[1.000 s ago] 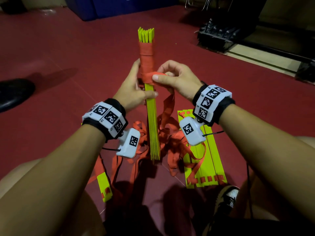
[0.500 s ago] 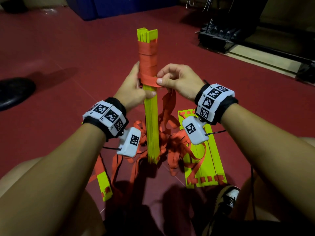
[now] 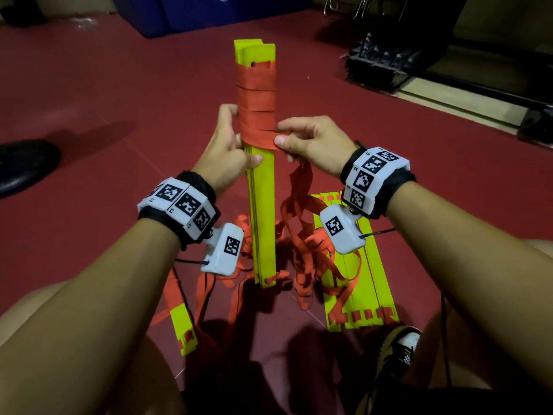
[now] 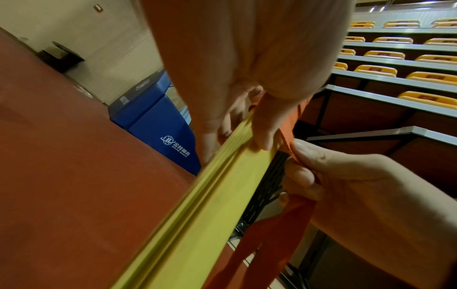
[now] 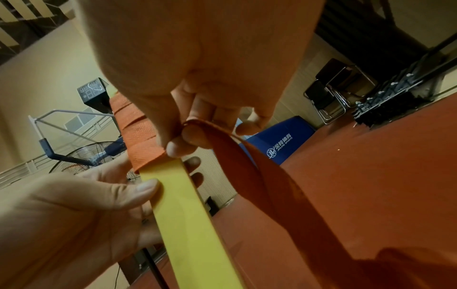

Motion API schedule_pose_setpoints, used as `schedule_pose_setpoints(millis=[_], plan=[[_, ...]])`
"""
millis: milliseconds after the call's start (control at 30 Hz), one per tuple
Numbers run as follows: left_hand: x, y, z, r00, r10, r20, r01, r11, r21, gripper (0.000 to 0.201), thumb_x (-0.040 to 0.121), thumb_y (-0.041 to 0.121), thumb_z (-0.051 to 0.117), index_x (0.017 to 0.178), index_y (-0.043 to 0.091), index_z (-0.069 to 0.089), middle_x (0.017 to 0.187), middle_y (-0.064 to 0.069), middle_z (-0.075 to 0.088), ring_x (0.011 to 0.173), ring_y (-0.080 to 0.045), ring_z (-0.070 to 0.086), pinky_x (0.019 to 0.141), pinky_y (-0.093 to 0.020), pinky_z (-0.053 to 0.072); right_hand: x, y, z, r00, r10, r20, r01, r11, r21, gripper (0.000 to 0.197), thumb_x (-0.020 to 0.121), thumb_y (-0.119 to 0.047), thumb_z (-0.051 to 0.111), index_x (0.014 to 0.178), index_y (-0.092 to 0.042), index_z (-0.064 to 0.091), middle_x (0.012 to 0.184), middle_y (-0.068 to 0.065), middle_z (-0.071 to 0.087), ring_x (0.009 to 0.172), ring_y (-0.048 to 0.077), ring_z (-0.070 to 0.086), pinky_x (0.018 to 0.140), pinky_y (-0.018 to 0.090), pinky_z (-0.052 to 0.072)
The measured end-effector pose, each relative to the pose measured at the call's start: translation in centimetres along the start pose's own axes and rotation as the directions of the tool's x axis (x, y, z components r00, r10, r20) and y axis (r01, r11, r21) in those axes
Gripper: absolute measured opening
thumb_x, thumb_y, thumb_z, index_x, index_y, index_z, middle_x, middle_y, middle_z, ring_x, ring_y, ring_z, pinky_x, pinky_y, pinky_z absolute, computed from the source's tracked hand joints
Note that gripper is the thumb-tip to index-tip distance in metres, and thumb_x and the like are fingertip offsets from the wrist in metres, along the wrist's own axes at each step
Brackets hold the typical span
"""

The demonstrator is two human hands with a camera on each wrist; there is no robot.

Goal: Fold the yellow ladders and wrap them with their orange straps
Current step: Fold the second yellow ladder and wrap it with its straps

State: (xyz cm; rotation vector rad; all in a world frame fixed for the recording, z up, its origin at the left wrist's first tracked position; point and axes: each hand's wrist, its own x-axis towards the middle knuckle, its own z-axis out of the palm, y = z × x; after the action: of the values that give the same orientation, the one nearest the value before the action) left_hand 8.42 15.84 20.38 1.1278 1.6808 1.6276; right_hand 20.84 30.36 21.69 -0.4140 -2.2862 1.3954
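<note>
A folded bundle of yellow ladder rungs (image 3: 263,217) stands upright on the red floor, its upper third wound with orange strap (image 3: 256,103). My left hand (image 3: 227,151) grips the bundle from the left just below the wraps, thumb across the yellow face (image 5: 146,187). My right hand (image 3: 302,139) pinches the strap at the bundle's right edge, thumb and fingers closed on it (image 5: 183,144). The loose strap (image 3: 299,187) hangs from that pinch down to a tangle on the floor. In the left wrist view the bundle (image 4: 197,215) runs diagonally under my thumb (image 4: 262,133).
A second yellow ladder (image 3: 359,283) lies flat on the floor at right, with orange strap piled beside it (image 3: 311,259). A lone yellow rung (image 3: 184,330) lies lower left. A black shoe (image 3: 24,166) is at far left, a blue pad (image 3: 227,10) and black racks (image 3: 380,64) behind.
The bundle has turned so its broad yellow face shows. The wrap has grown downward by a turn, and my right hand has brought the strap round to the bundle's right edge.
</note>
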Motion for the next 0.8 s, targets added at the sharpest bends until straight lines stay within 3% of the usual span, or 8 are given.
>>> schedule_pose_setpoints(millis=[100, 233, 300, 433, 533, 600, 700, 800], plan=[[-0.1, 0.1, 0.0, 1.0, 0.028, -0.001, -0.028, 0.999, 0.022, 0.058, 0.071, -0.003, 0.061, 0.113, 0.032, 0.041, 0.108, -0.012, 0.061, 0.088, -0.022, 0.064, 0.063, -0.034, 0.055, -0.1, 0.0, -0.2, 1.0, 0.007, 0.011, -0.007, 0.999, -0.043, 0.027, 0.098, -0.012, 0.061, 0.124, -0.002, 0.061, 0.062, 0.0, 0.059, 0.053, 0.0, 0.049, 0.06, 0.017, 0.039], [0.3, -0.1, -0.1, 1.0, 0.026, -0.012, -0.026, 0.999, 0.02, 0.063, 0.084, -0.02, 0.055, 0.124, 0.027, 0.043, 0.095, 0.0, 0.066, 0.074, -0.005, 0.065, 0.061, -0.025, 0.054, -0.1, 0.0, -0.3, 0.999, -0.016, 0.049, 0.02, 0.997, -0.073, 0.006, 0.099, -0.013, 0.059, 0.099, -0.012, 0.065, 0.063, -0.001, 0.055, 0.057, 0.007, 0.048, 0.059, 0.018, 0.039], [0.4, -0.3, -0.2, 1.0, 0.02, -0.014, -0.02, 1.0, 0.003, 0.072, 0.085, -0.021, 0.052, 0.134, 0.03, 0.043, 0.095, 0.0, 0.068, 0.073, -0.006, 0.064, 0.063, -0.025, 0.053, -0.1, -0.1, -0.4, 0.999, -0.01, 0.042, 0.013, 0.997, -0.072, 0.014, 0.099, -0.014, 0.06, 0.086, -0.02, 0.06, 0.063, -0.002, 0.053, 0.058, 0.008, 0.047, 0.06, 0.018, 0.039], [0.5, -0.4, -0.1, 0.999, 0.01, 0.03, -0.009, 0.999, -0.046, 0.091, 0.086, -0.019, 0.049, 0.15, 0.043, 0.029, 0.102, 0.008, 0.073, 0.093, -0.024, 0.057, 0.079, -0.036, 0.047, -0.3, -0.5, -0.3, 0.999, -0.017, 0.039, 0.02, 0.996, -0.088, 0.021, 0.098, -0.017, 0.061, 0.079, -0.021, 0.056, 0.062, -0.003, 0.053, 0.056, 0.005, 0.046, 0.06, 0.018, 0.039], [0.5, -0.2, 0.1, 0.995, 0.019, 0.1, -0.02, 1.0, 0.009, 0.102, 0.078, -0.012, 0.058, 0.16, 0.033, 0.018, 0.11, -0.001, 0.067, 0.088, -0.022, 0.057, 0.066, -0.029, 0.049, -0.5, -0.9, -0.1, 0.999, -0.019, 0.037, 0.021, 0.998, -0.067, 0.025, 0.097, -0.016, 0.063, 0.073, -0.02, 0.055, 0.059, 0.0, 0.053, 0.051, 0.002, 0.044, 0.057, 0.015, 0.037], [0.2, -0.2, 0.5, 0.989, 0.045, 0.143, -0.051, 0.998, 0.039, 0.114, 0.074, -0.014, 0.069, 0.162, 0.024, 0.006, 0.114, -0.009, 0.063, 0.088, -0.021, 0.064, 0.065, -0.028, 0.054, -0.6, -1.2, 0.2, 0.999, -0.026, 0.032, 0.027, 0.999, -0.029, 0.02, 0.094, -0.012, 0.067, 0.077, -0.009, 0.057, 0.06, 0.008, 0.053, 0.046, -0.001, 0.043, 0.054, 0.012, 0.036], [0.3, -0.8, 0.9, 0.991, 0.061, 0.122, -0.069, 0.996, 0.057, 0.117, 0.074, -0.013, 0.08, 0.158, 0.013, 0.002, 0.115, -0.009, 0.065, 0.097, -0.021, 0.071, 0.082, -0.038, 0.061, -0.7, -1.6, 0.6, 0.999, -0.048, 0.013, 0.048, 0.998, 0.027, 0.021, 0.09, -0.009, 0.071, 0.088, 0.009, 0.061, 0.063, 0.016, 0.051, 0.045, 0.002, 0.044, 0.053, 0.013, 0.037], [0.8, -1.4, 0.7, 0.999, 0.042, 0.028, -0.047, 0.983, 0.178, 0.121, 0.065, 0.02, 0.091, 0.156, 0.035, 0.012, 0.116, -0.01, 0.069, 0.103, -0.034, 0.072, 0.09, -0.06, 0.057, -0.5, -1.4, 0.8, 0.999, -0.048, -0.025, 0.049, 0.997, 0.059, 0.026, 0.086, -0.011, 0.076, 0.088, 0.011, 0.063, 0.056, 0.009, 0.046, 0.049, 0.011, 0.042, 0.054, 0.022, 0.039]])
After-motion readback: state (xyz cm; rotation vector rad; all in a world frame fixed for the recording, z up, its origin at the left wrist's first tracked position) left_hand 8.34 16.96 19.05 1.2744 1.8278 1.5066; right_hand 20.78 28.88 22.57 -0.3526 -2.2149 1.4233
